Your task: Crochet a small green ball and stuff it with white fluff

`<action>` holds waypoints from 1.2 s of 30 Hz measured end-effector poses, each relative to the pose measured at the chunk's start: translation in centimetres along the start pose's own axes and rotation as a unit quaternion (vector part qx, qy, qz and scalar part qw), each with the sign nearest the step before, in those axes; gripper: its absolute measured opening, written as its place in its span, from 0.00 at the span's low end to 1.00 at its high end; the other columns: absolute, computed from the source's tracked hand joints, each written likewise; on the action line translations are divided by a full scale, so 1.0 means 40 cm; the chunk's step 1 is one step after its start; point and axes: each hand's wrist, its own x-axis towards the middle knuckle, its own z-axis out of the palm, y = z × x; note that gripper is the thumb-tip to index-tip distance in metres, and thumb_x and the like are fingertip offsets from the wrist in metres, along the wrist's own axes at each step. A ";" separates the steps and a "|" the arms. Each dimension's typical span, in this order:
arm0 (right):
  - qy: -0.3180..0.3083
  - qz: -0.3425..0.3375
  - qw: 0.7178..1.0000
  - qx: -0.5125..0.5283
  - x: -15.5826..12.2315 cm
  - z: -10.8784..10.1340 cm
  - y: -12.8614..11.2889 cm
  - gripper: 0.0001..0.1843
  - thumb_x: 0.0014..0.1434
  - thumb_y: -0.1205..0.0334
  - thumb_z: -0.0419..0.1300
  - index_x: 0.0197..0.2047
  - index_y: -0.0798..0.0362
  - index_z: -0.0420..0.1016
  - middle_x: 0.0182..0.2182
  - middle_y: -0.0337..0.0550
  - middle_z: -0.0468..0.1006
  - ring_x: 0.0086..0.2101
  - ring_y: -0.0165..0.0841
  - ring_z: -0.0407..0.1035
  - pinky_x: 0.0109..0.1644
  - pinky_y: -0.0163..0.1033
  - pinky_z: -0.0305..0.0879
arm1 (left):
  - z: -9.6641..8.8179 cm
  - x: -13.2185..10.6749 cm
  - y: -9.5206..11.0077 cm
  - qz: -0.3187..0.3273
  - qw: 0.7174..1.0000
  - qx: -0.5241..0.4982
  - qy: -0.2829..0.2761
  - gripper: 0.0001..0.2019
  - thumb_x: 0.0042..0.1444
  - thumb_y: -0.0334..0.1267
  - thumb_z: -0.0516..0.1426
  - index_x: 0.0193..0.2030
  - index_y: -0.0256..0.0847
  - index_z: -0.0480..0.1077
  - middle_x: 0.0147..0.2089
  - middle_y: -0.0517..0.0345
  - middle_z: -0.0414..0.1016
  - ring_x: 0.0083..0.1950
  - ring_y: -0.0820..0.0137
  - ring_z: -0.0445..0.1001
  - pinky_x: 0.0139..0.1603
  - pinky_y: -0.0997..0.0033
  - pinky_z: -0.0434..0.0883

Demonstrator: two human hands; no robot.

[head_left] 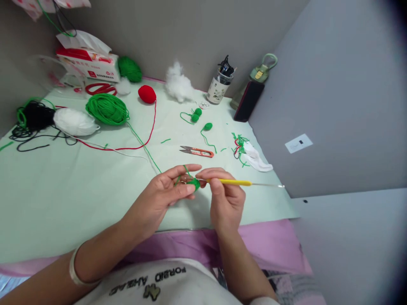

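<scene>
Between thumb and fingers, my left hand [167, 188] pinches a small green crochet piece [194, 184]. Green yarn [144, 146] loops over its raised index finger and runs back across the table to a green yarn ball [108, 109]. My right hand [226, 197] grips a crochet hook [235, 182] by its yellow handle. The hook's working tip meets the green piece, though the fingers partly hide it. Its other metal end points right. Thread snips [197, 151] with an orange handle lie just beyond my hands.
Small green crocheted balls [195, 117] lie behind the snips. Red [147, 94], white [75, 122] and black yarn [36, 114] rest at left, near red scissors [101, 89] and a tissue box [89, 63]. Stuffing [178, 82], a pen jar [219, 87], a phone [249, 101] and yarn scraps [241, 144] stand or lie farther back.
</scene>
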 end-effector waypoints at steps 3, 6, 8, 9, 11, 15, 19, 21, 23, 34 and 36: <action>-0.002 -0.031 0.998 -0.063 -0.011 0.002 -0.002 0.11 0.70 0.67 0.58 0.44 0.47 0.82 0.37 0.41 0.83 0.38 0.34 0.76 0.40 0.42 0.74 | 0.009 -0.002 -0.006 0.024 0.999 0.034 0.017 0.16 0.56 0.38 0.70 0.52 0.50 0.82 0.40 0.60 0.76 0.42 0.74 0.69 0.40 0.79 0.67; -0.031 -0.113 0.978 -0.170 -0.025 -0.002 -0.001 0.15 0.68 0.71 0.60 0.51 0.43 0.82 0.41 0.43 0.83 0.41 0.36 0.77 0.43 0.44 0.75 | 0.012 0.002 -0.007 0.027 0.998 0.030 0.041 0.19 0.55 0.38 0.70 0.54 0.50 0.81 0.35 0.63 0.73 0.33 0.77 0.62 0.30 0.80 0.60; -0.054 -0.168 0.958 -0.227 -0.028 -0.007 0.000 0.19 0.66 0.72 0.61 0.54 0.41 0.81 0.45 0.45 0.83 0.44 0.38 0.77 0.45 0.45 0.76 | 0.007 0.006 -0.005 -0.004 1.000 -0.010 0.026 0.19 0.56 0.38 0.69 0.55 0.47 0.81 0.30 0.65 0.68 0.27 0.79 0.54 0.29 0.80 0.60; -0.051 -0.173 0.956 -0.230 -0.027 -0.009 0.001 0.19 0.66 0.72 0.61 0.54 0.42 0.81 0.45 0.45 0.83 0.44 0.38 0.77 0.45 0.45 0.76 | 0.003 0.008 -0.003 -0.022 0.999 -0.035 0.015 0.18 0.57 0.38 0.68 0.55 0.44 0.81 0.28 0.67 0.64 0.25 0.80 0.50 0.32 0.80 0.63; -0.011 -0.130 0.976 -0.174 -0.020 -0.011 0.001 0.15 0.68 0.70 0.59 0.50 0.44 0.82 0.40 0.44 0.83 0.40 0.36 0.77 0.42 0.44 0.76 | -0.005 0.011 0.000 -0.043 0.996 -0.074 0.005 0.15 0.58 0.36 0.68 0.53 0.41 0.82 0.24 0.71 0.57 0.24 0.81 0.48 0.42 0.77 0.69; 0.033 0.010 0.999 0.008 -0.005 -0.010 0.002 0.11 0.71 0.63 0.58 0.42 0.47 0.83 0.34 0.41 0.80 0.31 0.31 0.73 0.35 0.39 0.72 | -0.009 0.009 0.002 -0.008 0.999 -0.043 0.022 0.15 0.56 0.34 0.68 0.51 0.45 0.82 0.29 0.67 0.68 0.27 0.80 0.60 0.46 0.75 0.69; -0.013 0.062 0.997 0.034 -0.005 -0.011 0.007 0.08 0.69 0.62 0.61 0.42 0.48 0.83 0.37 0.41 0.82 0.34 0.31 0.75 0.39 0.39 0.73 | -0.005 0.002 -0.006 0.011 0.999 0.033 0.018 0.15 0.58 0.38 0.68 0.52 0.48 0.82 0.42 0.59 0.80 0.40 0.73 0.72 0.38 0.74 0.64; -0.007 0.081 0.996 0.045 -0.004 -0.014 0.009 0.09 0.70 0.60 0.60 0.42 0.49 0.82 0.36 0.41 0.83 0.33 0.30 0.75 0.39 0.39 0.73 | -0.007 -0.002 -0.008 0.011 0.998 0.057 0.019 0.15 0.59 0.39 0.67 0.53 0.48 0.81 0.46 0.57 0.80 0.44 0.70 0.73 0.40 0.73 0.64; -0.002 0.094 0.993 0.069 -0.002 -0.017 0.009 0.11 0.71 0.57 0.58 0.41 0.50 0.81 0.35 0.41 0.82 0.31 0.30 0.75 0.37 0.39 0.74 | -0.010 -0.005 -0.007 0.015 0.997 0.070 0.022 0.14 0.59 0.39 0.67 0.52 0.49 0.81 0.46 0.57 0.79 0.44 0.69 0.72 0.43 0.71 0.65; -0.026 -0.098 0.984 -0.145 -0.028 -0.006 -0.020 0.12 0.72 0.67 0.53 0.50 0.46 0.77 0.39 0.43 0.83 0.36 0.34 0.78 0.39 0.44 0.77 | -0.004 -0.003 -0.004 0.090 0.985 0.129 0.075 0.16 0.56 0.39 0.69 0.52 0.52 0.81 0.38 0.63 0.70 0.38 0.72 0.64 0.38 0.74 0.63; -0.044 -0.170 0.968 -0.182 -0.031 -0.006 -0.014 0.13 0.71 0.68 0.54 0.52 0.46 0.75 0.39 0.44 0.83 0.39 0.37 0.79 0.40 0.46 0.77 | -0.002 -0.004 -0.004 0.094 0.984 0.127 0.087 0.20 0.55 0.39 0.69 0.55 0.53 0.80 0.37 0.64 0.68 0.37 0.73 0.63 0.38 0.75 0.63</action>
